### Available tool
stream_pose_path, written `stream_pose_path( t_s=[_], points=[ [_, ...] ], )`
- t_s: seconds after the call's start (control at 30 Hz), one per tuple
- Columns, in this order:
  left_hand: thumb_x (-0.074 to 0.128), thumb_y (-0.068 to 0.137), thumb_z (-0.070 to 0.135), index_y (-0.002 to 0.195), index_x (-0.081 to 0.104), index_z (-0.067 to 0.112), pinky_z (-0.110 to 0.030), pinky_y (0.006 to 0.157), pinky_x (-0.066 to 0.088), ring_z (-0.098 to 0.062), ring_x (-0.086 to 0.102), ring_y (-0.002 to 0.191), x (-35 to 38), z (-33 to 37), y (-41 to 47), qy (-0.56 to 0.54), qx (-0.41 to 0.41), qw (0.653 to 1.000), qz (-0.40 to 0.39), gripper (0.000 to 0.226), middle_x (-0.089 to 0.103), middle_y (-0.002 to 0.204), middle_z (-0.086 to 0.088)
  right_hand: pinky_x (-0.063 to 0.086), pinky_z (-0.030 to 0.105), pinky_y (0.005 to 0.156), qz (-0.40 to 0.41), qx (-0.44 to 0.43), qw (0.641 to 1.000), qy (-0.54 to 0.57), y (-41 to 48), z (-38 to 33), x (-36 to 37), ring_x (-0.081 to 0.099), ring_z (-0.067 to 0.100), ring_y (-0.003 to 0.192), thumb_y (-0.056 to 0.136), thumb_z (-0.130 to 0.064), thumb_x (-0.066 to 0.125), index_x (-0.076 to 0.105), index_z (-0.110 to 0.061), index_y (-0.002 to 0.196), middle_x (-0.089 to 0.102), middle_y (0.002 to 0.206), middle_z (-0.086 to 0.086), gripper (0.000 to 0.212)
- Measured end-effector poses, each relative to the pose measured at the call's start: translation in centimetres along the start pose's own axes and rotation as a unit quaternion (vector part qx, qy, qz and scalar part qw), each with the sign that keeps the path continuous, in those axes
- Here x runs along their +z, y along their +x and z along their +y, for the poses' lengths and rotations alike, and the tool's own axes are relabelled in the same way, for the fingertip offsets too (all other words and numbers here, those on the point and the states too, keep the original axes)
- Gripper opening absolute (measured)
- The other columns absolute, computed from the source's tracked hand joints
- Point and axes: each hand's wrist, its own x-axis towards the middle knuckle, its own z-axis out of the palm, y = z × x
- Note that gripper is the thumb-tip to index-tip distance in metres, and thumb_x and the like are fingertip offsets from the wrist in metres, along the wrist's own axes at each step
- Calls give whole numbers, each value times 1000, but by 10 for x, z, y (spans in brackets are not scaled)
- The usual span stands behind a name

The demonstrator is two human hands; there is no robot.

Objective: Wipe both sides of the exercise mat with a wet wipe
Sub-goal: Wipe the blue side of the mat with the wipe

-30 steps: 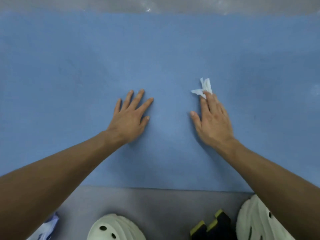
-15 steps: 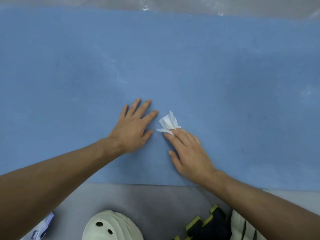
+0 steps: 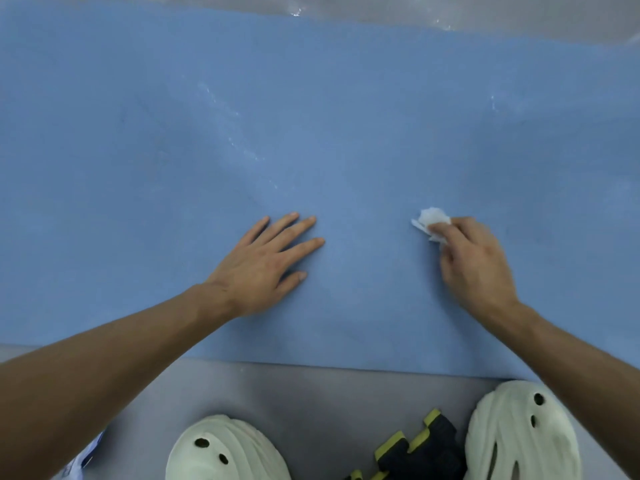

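- Pressing flat on the blue mat (image 3: 346, 98), the left hand (image 3: 263, 268) lies palm down with its fingers straight and slightly spread, holding nothing.
- The right hand (image 3: 474, 261) sits well apart to the right of it, its fingers curled over a crumpled white wipe (image 3: 431, 221).
- The wipe pokes out past the fingertips on the hand's far-left side and touches the mat.
- The mat lies spread flat and fills most of the view from left to right. Its near edge runs straight just beyond the shoes, and its far edge lies along the top of the view.
- Both hands are on the near half of the mat, around its middle from left to right.
- Pale shiny streaks (image 3: 235, 136) cross the mat beyond the left hand, slanting from far left towards the near middle.
- Grey floor (image 3: 311, 393) shows on the near side of the mat.
- Two white foam shoes with holes stand on that floor: the left shoe (image 3: 225, 448) near the middle, and the right shoe (image 3: 519, 434) with its toe reaching the mat's near edge.
- Between the shoes lies a black thing with yellow-green edges (image 3: 419, 448); I cannot tell what it is.
- A white and blue packet (image 3: 86, 459) peeks out beside the left forearm at the near left.
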Motion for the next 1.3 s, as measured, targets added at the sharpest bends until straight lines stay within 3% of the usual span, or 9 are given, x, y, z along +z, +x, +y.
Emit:
stream_pose_path(
  t_s=[0.17, 0.43, 0.53, 0.67, 0.8, 0.97, 1.07, 1.17, 1.3],
  points=[
    [28, 106, 55, 163, 21, 37, -48, 129, 7, -17, 3, 160, 11, -6, -10, 26, -3, 999, 18, 61, 5, 173, 9, 45, 52, 96, 30, 136, 990, -14, -20, 39, -10, 52, 45, 106, 93, -17, 43, 64, -3, 131, 57, 120, 23, 46],
    [31, 104, 49, 163, 26, 30, -53, 127, 8, -20, 3, 160, 19, 2, -8, 27, -4, 999, 40, 62, 10, 173, 4, 39, 41, 111, -65, -58, 989, 122, -63, -75, 12, 53, 36, 118, 99, -17, 52, 59, -5, 141, 54, 130, 12, 44],
    [41, 99, 48, 160, 35, 27, -52, 128, 7, -20, 4, 160, 16, 6, -3, -50, -4, 998, 45, 65, 15, 172, 1, 37, 25, 111, -68, -15, 966, 247, -62, -117, 13, 51, 21, 120, 98, -16, 53, 61, -9, 138, 51, 131, 0, 41],
    [51, 94, 51, 154, 45, 25, -35, 128, 17, -15, 25, 155, 0, 26, 13, -211, 6, 976, 46, 65, 39, 162, 6, 47, 26, 104, -43, 220, 854, 469, -24, -142, 8, 59, 9, 118, 97, -16, 55, 68, -27, 122, 60, 124, -5, 30],
    [53, 103, 50, 153, 42, 35, -8, 110, 32, 18, 44, 130, -31, 56, 37, -493, -159, 855, 0, 53, 51, 144, 26, 62, 35, 86, -85, 357, 691, 622, 12, -146, -15, 74, 16, 99, 104, 0, 53, 68, -16, 108, 72, 110, -1, 22],
    [63, 102, 29, 139, 59, 23, -24, 87, 58, -11, 72, 108, -66, 58, 64, -650, -241, 719, -55, 38, 72, 123, 2, 59, 57, 92, -114, 319, 748, 571, 39, -137, -36, 73, 36, 99, 95, 8, 54, 69, -16, 105, 75, 110, 9, 29],
    [70, 98, 21, 114, 73, 18, -23, 67, 54, -17, 71, 85, -96, 53, 70, -603, -256, 753, -57, 17, 75, 101, -3, 62, 51, 86, -111, 291, 775, 550, 52, -130, -47, 74, 30, 85, 93, 9, 60, 68, -10, 103, 72, 100, 9, 23],
    [76, 93, 21, 101, 74, 20, -34, 77, 55, -18, 71, 83, -132, 48, 69, -539, -257, 799, -77, 8, 75, 92, -3, 63, 29, 75, -145, 244, 775, 564, 64, -128, -60, 72, 15, 76, 96, 6, 65, 67, -11, 99, 68, 99, 18, 17],
    [82, 86, 23, 109, 73, 23, -31, 79, 59, -17, 74, 88, -161, 44, 65, -497, -244, 818, -158, 25, 74, 95, -3, 64, 36, 77, -170, 205, 791, 550, 79, -128, -65, 67, 23, 81, 95, 5, 65, 68, -14, 99, 69, 107, 24, 20]
  ],
)
